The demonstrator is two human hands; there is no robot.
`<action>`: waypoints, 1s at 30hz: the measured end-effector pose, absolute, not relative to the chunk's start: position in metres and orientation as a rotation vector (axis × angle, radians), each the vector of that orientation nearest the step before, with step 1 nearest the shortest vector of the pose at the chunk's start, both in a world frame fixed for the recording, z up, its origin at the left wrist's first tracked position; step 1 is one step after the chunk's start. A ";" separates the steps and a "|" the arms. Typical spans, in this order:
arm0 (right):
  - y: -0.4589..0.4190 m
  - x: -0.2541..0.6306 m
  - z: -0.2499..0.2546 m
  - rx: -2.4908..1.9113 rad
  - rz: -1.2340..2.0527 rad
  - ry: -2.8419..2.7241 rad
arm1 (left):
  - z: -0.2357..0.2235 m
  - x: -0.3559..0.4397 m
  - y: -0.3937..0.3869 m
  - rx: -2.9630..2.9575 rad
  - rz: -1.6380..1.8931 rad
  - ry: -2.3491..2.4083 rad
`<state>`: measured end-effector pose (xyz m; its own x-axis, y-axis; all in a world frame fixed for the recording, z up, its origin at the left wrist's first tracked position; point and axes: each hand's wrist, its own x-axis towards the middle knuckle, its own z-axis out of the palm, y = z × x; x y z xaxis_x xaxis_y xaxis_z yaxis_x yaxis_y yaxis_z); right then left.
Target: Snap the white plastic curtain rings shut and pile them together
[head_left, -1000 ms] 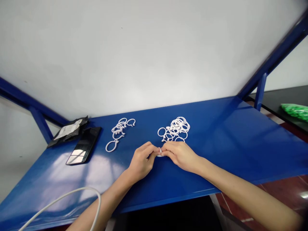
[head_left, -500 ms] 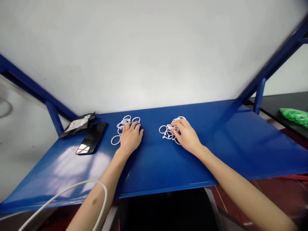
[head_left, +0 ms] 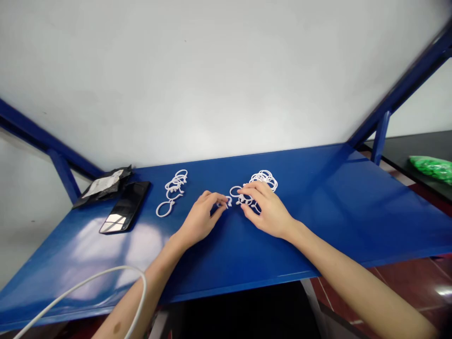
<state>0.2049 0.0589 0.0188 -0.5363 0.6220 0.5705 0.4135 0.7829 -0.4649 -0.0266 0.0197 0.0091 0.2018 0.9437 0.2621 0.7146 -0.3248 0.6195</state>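
Observation:
Between the thumb and fingers of my left hand (head_left: pixel 202 217), a white plastic ring (head_left: pixel 229 201) is pinched just above the table, mostly hidden by the fingertips. My right hand (head_left: pixel 265 207) rests over the near side of a pile of white plastic rings (head_left: pixel 271 181). Its thumb and index finger are apart, with rings showing beneath and between them. The rings look like curtain rings, each with a small knob or clasp. To the left of my left hand lies a second cluster of the same rings (head_left: pixel 164 209), untouched, in an overlapping row.
The blue table (head_left: pixel 226 254) backs onto a white wall. At its left lie a black phone (head_left: pixel 127 207) and a black plastic package (head_left: pixel 106 186) with a white label. A white cable (head_left: pixel 81 287) loops across my left forearm. Green plastic-wrapped material (head_left: pixel 431 168) sits on a dark surface at right.
My left hand has left the left cluster and moved right, now pinching a ring near the right pile. My right hand has shifted slightly toward me, its thumb and index finger wider apart.

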 end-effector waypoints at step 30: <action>0.048 0.201 0.014 -0.738 0.816 -2.358 | 0.003 -0.003 -0.001 2.787 1.372 1.190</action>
